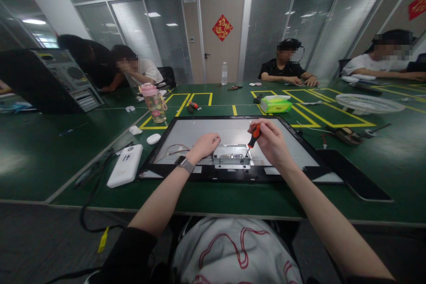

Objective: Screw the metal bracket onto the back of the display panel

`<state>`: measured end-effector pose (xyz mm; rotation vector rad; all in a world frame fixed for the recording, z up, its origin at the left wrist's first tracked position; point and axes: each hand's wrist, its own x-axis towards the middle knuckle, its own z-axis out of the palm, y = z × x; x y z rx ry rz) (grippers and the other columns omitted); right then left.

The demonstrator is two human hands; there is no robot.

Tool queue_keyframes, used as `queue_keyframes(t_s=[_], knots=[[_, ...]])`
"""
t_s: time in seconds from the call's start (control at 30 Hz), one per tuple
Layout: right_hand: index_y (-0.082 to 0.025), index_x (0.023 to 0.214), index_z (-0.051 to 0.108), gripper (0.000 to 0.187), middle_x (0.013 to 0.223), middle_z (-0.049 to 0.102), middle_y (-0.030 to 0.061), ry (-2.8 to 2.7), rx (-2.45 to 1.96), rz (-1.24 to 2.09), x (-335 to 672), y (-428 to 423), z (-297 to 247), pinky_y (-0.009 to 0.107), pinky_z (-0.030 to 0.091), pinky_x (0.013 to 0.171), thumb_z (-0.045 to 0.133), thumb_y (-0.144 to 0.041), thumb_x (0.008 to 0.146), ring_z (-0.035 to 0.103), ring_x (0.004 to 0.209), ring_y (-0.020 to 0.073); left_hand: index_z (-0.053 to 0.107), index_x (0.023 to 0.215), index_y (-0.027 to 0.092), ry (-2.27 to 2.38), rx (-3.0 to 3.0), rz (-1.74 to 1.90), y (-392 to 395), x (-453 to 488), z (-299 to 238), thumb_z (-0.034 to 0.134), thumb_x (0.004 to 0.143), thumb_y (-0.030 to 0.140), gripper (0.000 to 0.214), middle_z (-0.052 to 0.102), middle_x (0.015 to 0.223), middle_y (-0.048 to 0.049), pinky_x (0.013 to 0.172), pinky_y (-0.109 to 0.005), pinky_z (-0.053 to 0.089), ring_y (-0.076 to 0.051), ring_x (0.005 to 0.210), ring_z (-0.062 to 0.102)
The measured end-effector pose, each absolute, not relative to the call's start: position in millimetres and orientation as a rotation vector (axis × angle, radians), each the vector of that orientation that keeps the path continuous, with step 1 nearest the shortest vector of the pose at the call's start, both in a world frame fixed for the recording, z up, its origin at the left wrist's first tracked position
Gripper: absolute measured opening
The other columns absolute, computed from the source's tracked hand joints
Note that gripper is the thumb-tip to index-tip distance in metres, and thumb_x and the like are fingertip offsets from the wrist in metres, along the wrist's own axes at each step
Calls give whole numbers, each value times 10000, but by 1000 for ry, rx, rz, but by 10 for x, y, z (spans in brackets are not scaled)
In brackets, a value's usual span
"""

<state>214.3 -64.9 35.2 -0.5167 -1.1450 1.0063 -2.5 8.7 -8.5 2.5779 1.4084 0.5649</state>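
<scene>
Flat on the table lies a display panel, its pale grey back up inside a black frame. A small metal bracket sits near its front edge, with thin wires to the left. My left hand, wearing a watch, has its fingers curled at the bracket's left end; its fingertips are partly hidden. My right hand is closed around the orange-and-black handle of a screwdriver. The screwdriver's shaft slants down to the bracket's right end; what its tip touches is too small to tell.
Left of the panel are a white power bank, a white oval case and a pink-lidded bottle. A black phone-like slab lies right. Behind stand a green tissue pack and a computer case. Several people sit around.
</scene>
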Motion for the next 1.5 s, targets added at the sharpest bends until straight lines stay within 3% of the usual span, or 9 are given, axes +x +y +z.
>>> queue_keyframes(t_s=[0.23, 0.47, 0.67, 0.8, 0.97, 1.07, 1.2, 1.33, 1.5], knots=[[-287, 1007, 626, 277, 805, 625, -3, -1155, -588, 1106, 2155, -641, 359, 337, 509, 758, 668, -445, 784, 599, 738, 152, 667, 975, 175, 1412, 2566, 570, 81, -27, -78, 391, 940, 290, 301, 692, 1003, -74, 851, -305, 472, -208, 930, 623], [-270, 808, 607, 239, 850, 604, -8, -1135, -561, 1127, 2158, -647, 363, 340, 507, 833, 723, -464, 729, 588, 783, 141, 669, 977, 172, 1414, 2559, 566, 71, -20, -65, 389, 935, 276, 302, 691, 997, -79, 858, -314, 471, -214, 933, 618], [-274, 899, 610, 293, 771, 599, 1, -1176, -584, 1199, 2149, -660, 380, 383, 503, 794, 692, -508, 744, 569, 710, 162, 668, 962, 168, 1417, 2563, 569, 45, -11, -38, 401, 926, 253, 282, 693, 981, -76, 859, -307, 472, -207, 919, 618], [-268, 854, 580, 242, 720, 563, -18, -1161, -507, 1242, 2113, -680, 413, 364, 489, 773, 657, -487, 788, 527, 642, 139, 669, 975, 168, 1425, 2565, 566, 50, -11, -41, 400, 926, 254, 286, 698, 997, -77, 849, -311, 474, -213, 922, 624], [-255, 743, 565, 348, 787, 571, -3, -1140, -544, 1201, 2131, -684, 421, 377, 498, 828, 742, -548, 679, 551, 727, 157, 673, 976, 171, 1420, 2580, 564, 76, -15, -68, 396, 930, 256, 294, 700, 999, -80, 868, -309, 473, -211, 943, 628], [-259, 780, 596, 334, 823, 584, 3, -1158, -589, 1183, 2144, -682, 409, 384, 501, 840, 766, -520, 660, 565, 755, 163, 672, 987, 173, 1423, 2582, 562, 93, -23, -92, 397, 930, 259, 294, 699, 1005, -78, 874, -304, 472, -208, 953, 630], [-278, 934, 612, 306, 743, 566, -5, -1164, -565, 1231, 2131, -670, 400, 383, 498, 788, 670, -521, 758, 538, 678, 157, 668, 986, 179, 1432, 2586, 570, 106, -34, -118, 399, 931, 271, 289, 699, 1004, -77, 867, -306, 476, -212, 951, 632], [-277, 883, 575, 230, 665, 491, -27, -1151, -509, 1238, 2101, -657, 414, 326, 454, 642, 612, -490, 806, 462, 583, 139, 664, 987, 183, 1426, 2588, 585, 103, -39, -124, 395, 934, 277, 290, 701, 999, -77, 855, -305, 479, -211, 941, 636], [-243, 828, 535, 310, 585, 403, -40, -1149, -501, 1296, 2066, -689, 434, 268, 295, 480, 524, -553, 841, 326, 465, 116, 664, 980, 176, 1414, 2568, 600, 93, -38, -115, 389, 934, 283, 299, 701, 995, -81, 859, -313, 480, -215, 947, 637]])
